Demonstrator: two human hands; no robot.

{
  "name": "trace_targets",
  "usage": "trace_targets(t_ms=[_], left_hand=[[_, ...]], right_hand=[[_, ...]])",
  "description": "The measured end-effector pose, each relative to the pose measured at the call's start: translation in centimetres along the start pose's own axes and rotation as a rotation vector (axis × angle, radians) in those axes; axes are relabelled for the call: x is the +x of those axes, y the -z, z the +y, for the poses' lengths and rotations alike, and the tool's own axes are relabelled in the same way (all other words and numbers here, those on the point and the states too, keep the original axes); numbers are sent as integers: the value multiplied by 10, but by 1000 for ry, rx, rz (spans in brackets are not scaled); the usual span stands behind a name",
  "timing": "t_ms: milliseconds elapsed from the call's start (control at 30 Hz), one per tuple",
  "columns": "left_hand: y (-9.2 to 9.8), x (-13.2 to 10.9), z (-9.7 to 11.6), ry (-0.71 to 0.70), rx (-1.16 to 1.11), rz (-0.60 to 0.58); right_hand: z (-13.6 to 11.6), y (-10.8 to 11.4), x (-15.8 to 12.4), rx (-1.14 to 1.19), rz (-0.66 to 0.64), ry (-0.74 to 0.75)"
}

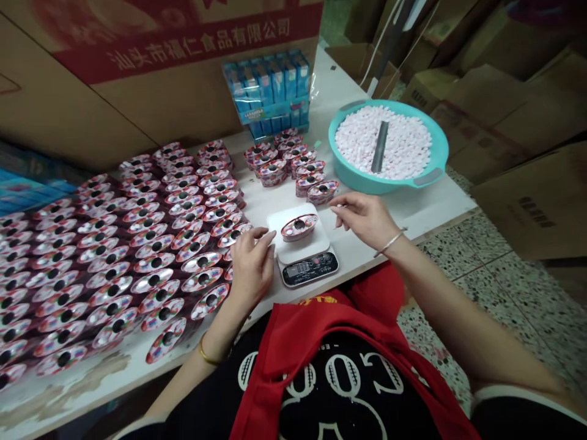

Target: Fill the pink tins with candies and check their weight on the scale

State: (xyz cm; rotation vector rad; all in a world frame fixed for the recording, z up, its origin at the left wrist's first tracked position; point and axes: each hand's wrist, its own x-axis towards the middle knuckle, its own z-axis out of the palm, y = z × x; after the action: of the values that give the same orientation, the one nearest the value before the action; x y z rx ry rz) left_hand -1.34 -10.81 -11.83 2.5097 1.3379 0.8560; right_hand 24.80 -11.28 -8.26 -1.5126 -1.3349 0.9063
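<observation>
1. Your one red apron (pixel 293 342) sits nearest, by the edge of the table (pixel 422 208).
2. One oval container (pixel 299 226) rests on one scale (pixel 312 269).
3. Your left hand (pixel 252 260) curls loosely beside it; your right hand (pixel 364 217) pinches (on what, you cannot tell).
4. Bare table separates scale and one basin (pixel 353 177).

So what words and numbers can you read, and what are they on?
"汕头市福仁食品有限公司": big carton.
"GOO", upside down, rest unclear: black shirt.
Too small or blurred: blue packs, scale display, oval packs, yellow print on the red apron.
</observation>
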Motion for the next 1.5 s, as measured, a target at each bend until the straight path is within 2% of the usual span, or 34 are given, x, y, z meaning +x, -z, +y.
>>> trace_targets(t_ms=[133,300,433,567,667,833,900,967,1067,1200,1367,1500], left_hand=[[-1,-2,-5,27,3,-12],[-5,-4,3,43,24,-50],[-12,-4,11,11,74,-75],[-21,4,15,-72,95,-112],[-25,11,17,-91,101,-114],[-16,13,13,-9,58,-10],[-9,12,8,17,29,6],[-3,12,3,42,2,9],[1,14,-6,61,-23,2],[0,26,-18,54,-16,-58],[6,50,-27,6,204,-306],[7,61,-29,-49,319,-438]], right_hand=[[17,18,-17,76,27,-140],[24,16,-21,129,32,-170],[16,5,-13,154,-8,-107],[2,-15,-3,141,-93,-44],[-7,-32,5,32,-153,26],[-18,-48,15,-303,-160,165],[-19,-46,17,-331,-154,220],[-15,-37,17,-310,-91,267],[2,-17,14,-240,76,266],[46,9,-3,-175,266,105],[102,18,-34,-68,342,-175],[121,14,-49,83,395,-279]])
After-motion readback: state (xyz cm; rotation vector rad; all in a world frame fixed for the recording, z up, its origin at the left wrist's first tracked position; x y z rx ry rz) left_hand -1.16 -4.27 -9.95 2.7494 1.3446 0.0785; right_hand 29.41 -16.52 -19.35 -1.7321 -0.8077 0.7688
